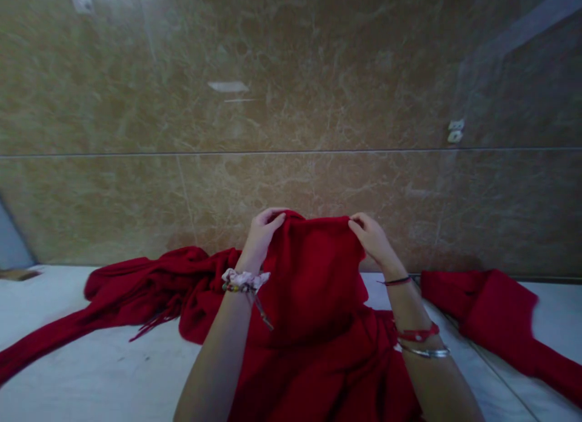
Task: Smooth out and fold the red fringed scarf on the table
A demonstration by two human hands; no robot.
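A piece of red knitted fabric [318, 270] hangs between my two hands, its upper edge stretched nearly level. My left hand [266, 228] pinches the upper left corner between thumb and fingers. At the other end of that edge, my right hand [369, 235] grips the upper right corner the same way. Below, the cloth runs down into a loose, folded red heap in front of me. Which garment part this is, I cannot tell.
More crumpled red fabric [150, 288] with loose strands lies left on the white table [113, 373]. A folded red piece [495, 313] lies to the right. Behind the table rises a brown marbled wall [318, 107] with a socket [455, 131].
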